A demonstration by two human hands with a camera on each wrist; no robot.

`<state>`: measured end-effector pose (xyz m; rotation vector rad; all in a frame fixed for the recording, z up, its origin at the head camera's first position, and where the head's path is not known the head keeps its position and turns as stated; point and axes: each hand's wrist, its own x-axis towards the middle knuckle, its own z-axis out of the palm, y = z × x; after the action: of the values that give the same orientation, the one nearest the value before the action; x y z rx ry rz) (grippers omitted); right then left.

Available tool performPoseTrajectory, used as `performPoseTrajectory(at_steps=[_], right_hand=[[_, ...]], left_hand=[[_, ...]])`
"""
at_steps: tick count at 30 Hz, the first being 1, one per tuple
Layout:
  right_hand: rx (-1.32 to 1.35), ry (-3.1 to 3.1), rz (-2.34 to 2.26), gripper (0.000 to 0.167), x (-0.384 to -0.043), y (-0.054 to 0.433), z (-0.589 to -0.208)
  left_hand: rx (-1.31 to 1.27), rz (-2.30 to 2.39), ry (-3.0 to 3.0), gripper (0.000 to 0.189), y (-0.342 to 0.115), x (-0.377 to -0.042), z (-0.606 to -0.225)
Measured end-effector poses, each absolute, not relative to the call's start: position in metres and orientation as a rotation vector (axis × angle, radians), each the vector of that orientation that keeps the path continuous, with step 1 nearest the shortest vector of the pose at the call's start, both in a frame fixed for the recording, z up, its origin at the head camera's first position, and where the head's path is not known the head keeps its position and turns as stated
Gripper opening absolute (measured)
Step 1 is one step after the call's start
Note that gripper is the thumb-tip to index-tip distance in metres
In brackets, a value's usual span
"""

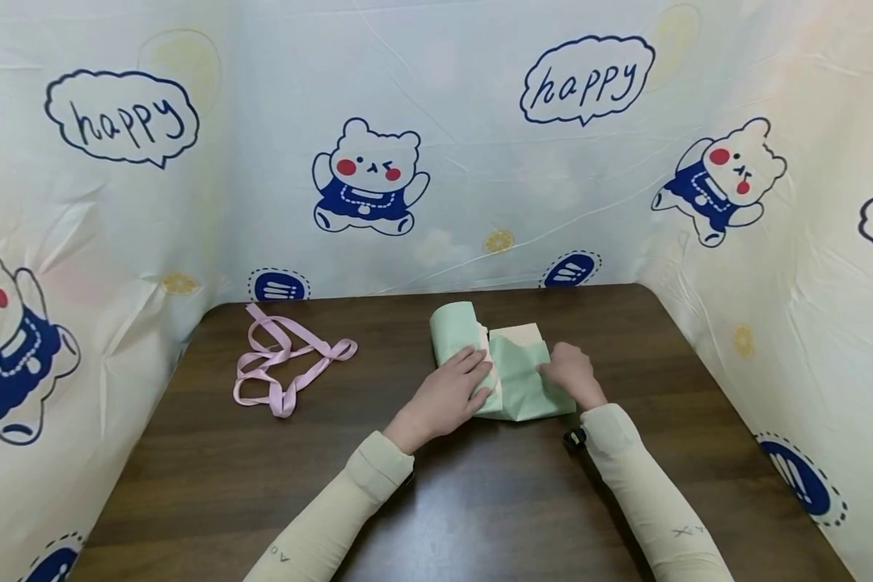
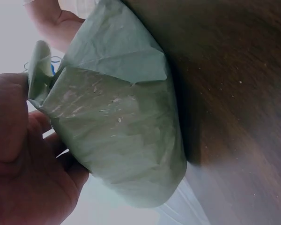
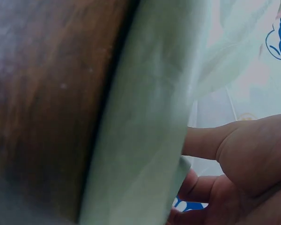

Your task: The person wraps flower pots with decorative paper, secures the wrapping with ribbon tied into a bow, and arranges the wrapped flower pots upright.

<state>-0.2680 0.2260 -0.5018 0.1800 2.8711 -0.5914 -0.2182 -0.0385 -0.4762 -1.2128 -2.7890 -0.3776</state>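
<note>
A crinkled sheet of green wrapping paper (image 1: pixel 520 373) with a pale inner side lies on the table, its left part curved up into a rounded bundle. My left hand (image 1: pixel 444 398) rests on that rounded part, fingers laid across its top. In the left wrist view, the bundle's near end shows folded paper (image 2: pixel 117 126) beside my palm. At the paper's right edge, my right hand (image 1: pixel 573 374) pinches it between thumb and curled fingers. The right wrist view shows the thumb (image 3: pixel 203 142) against the paper's side. Whatever the bundle holds inside is hidden.
A loosely looped pink ribbon (image 1: pixel 284 360) lies on the left of the brown wooden table (image 1: pixel 211 485). Printed cloth (image 1: pixel 473 162) with bears and lettering hangs behind the table and along both sides.
</note>
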Motion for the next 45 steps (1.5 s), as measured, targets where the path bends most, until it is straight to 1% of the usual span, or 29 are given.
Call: performPoseTrajectory(at_steps=[10, 15, 20, 22, 26, 31, 32, 38, 42, 45], right_hand=[[0.222, 2.88, -0.648, 0.05, -0.266, 0.222, -0.498], [0.208, 2.913, -0.647, 0.051, -0.267, 0.221, -0.5], [0.177, 2.929, -0.713, 0.056, -0.268, 0.221, -0.505], [0.178, 2.916, -0.75, 0.053, -0.267, 0.221, -0.506], [0.23, 2.877, -0.81, 0.035, -0.264, 0.224, -0.505], [0.209, 2.833, -0.85, 0.03, -0.264, 0.232, -0.501], [0.189, 2.825, -0.868, 0.031, -0.265, 0.234, -0.501], [0.061, 2.709, -0.989, 0.051, -0.266, 0.247, -0.498], [-0.014, 2.637, -1.03, 0.049, -0.265, 0.252, -0.497], [-0.023, 2.596, -1.067, 0.044, -0.264, 0.253, -0.495]], left_hand=[[-1.212, -0.289, -2.772, 0.052, -0.037, -0.214, -0.481], [-1.211, -0.342, -2.771, 0.052, -0.038, -0.214, -0.481], [-1.226, -0.382, -2.771, 0.052, -0.039, -0.215, -0.482], [-1.23, -0.386, -2.778, 0.052, -0.04, -0.215, -0.483], [-1.231, -0.385, -2.788, 0.052, -0.039, -0.216, -0.483], [-1.222, -0.361, -2.785, 0.051, -0.037, -0.217, -0.482], [-1.218, -0.357, -2.785, 0.051, -0.037, -0.217, -0.482], [-1.207, -0.329, -2.784, 0.05, -0.036, -0.218, -0.482], [-1.209, -0.329, -2.799, 0.05, -0.037, -0.218, -0.484], [-1.204, -0.339, -2.805, 0.05, -0.037, -0.218, -0.483]])
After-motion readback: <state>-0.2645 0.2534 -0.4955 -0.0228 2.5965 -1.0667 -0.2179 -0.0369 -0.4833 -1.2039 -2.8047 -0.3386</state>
